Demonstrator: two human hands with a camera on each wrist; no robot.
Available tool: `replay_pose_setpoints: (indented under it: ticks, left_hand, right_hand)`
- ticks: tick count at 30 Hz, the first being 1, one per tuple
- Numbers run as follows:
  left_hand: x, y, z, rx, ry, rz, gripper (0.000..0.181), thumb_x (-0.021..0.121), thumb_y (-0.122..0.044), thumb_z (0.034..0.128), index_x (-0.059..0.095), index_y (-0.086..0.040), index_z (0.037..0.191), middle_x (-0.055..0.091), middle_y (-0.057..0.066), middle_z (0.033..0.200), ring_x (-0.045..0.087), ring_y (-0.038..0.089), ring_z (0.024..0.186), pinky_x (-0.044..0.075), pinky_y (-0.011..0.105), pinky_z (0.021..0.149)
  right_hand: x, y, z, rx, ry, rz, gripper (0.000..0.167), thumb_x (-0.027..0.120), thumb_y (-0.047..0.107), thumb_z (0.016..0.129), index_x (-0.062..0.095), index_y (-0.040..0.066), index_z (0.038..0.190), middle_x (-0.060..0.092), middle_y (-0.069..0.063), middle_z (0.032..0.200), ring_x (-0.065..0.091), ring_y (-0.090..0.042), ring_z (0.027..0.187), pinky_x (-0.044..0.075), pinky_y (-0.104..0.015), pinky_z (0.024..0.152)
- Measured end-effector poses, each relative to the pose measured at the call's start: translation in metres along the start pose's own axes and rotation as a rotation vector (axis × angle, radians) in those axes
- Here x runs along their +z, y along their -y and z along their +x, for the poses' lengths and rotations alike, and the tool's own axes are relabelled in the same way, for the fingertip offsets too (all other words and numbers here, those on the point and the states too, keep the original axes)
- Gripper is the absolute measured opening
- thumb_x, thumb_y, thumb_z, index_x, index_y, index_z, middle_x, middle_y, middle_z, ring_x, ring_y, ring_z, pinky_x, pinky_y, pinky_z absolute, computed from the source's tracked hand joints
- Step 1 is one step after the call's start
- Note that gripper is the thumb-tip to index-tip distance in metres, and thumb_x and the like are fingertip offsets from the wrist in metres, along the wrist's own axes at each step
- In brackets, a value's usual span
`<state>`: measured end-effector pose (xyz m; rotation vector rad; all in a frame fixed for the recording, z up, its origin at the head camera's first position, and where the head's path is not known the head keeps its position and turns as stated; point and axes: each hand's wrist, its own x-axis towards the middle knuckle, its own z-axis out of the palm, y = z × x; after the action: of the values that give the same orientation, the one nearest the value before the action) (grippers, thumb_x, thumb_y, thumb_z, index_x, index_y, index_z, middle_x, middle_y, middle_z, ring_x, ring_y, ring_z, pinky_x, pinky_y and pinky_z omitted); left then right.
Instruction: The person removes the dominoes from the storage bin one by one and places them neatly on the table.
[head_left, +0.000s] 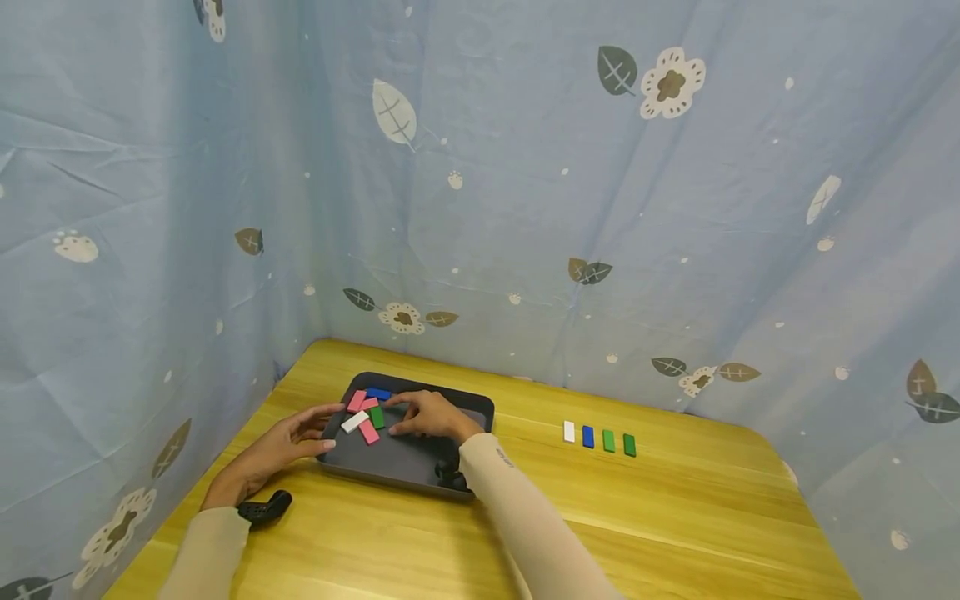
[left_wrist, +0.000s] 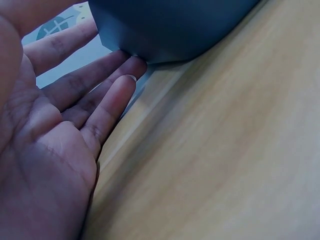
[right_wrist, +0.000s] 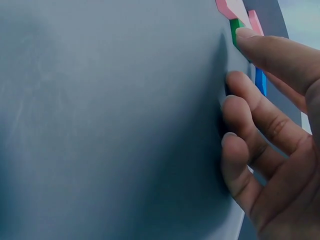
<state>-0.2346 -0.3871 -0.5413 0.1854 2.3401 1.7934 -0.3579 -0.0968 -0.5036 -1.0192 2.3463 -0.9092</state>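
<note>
A dark grey tray (head_left: 411, 481) on the table holds a loose group of small blocks near its left end. Among them are a green block (head_left: 377, 417), a white block (head_left: 355, 422), a blue block (head_left: 378, 393) and pink blocks (head_left: 368, 431). My right hand (head_left: 431, 414) hovers low inside the tray beside the green block, thumb and forefinger spread apart. In the right wrist view, the thumb tip overlaps the green block (right_wrist: 234, 33); whether it touches cannot be told. My left hand (head_left: 288, 442) rests at the tray's left side, fairly straight fingers (left_wrist: 112, 102) touching its outer wall (left_wrist: 150, 30).
Right of the tray, a white block (head_left: 569, 432), a blue block (head_left: 588, 437) and two green blocks (head_left: 608, 441) stand spaced in a row on the wooden table (head_left: 360, 542). A patterned blue curtain (head_left: 510, 208) hangs behind and at the sides. Both wrists wear black devices (head_left: 265, 509).
</note>
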Motion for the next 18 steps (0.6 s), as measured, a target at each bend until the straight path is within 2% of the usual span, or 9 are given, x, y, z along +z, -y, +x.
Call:
replay_pose_setpoints:
  ticks: [6,11,18]
  left_hand:
    - [-0.001,0.002,0.002,0.026,0.005,0.005,0.062,0.070,-0.026,0.1007,0.043,-0.025,0.157,0.036,0.015,0.158,0.039,0.043,0.134,0.047,0.047,0.096]
    - [0.000,0.002,0.002,0.019,-0.001,0.005,0.064,0.071,-0.027,0.0998,0.043,-0.024,0.157,0.036,0.015,0.158,0.040,0.042,0.133,0.047,0.046,0.096]
    - [0.000,0.003,0.001,0.004,-0.005,0.004,0.065,0.071,-0.028,0.0995,0.042,-0.024,0.157,0.036,0.015,0.158,0.039,0.042,0.134,0.047,0.047,0.097]
  right_hand:
    - [0.007,0.003,0.005,-0.003,-0.025,-0.003,0.047,0.078,0.027,0.095,0.065,0.020,0.139,0.071,0.008,0.085,0.061,-0.012,0.067,0.050,-0.026,0.062]
    - [0.010,0.006,0.008,0.011,-0.038,0.025,0.042,0.080,0.025,0.092,0.068,0.015,0.131,0.070,0.006,0.085,0.063,-0.011,0.071,0.050,-0.025,0.065]
    - [0.012,0.007,0.010,0.022,-0.049,0.015,0.048,0.082,0.027,0.090,0.066,0.019,0.135,0.068,0.005,0.087,0.063,-0.010,0.074,0.049,-0.025,0.067]
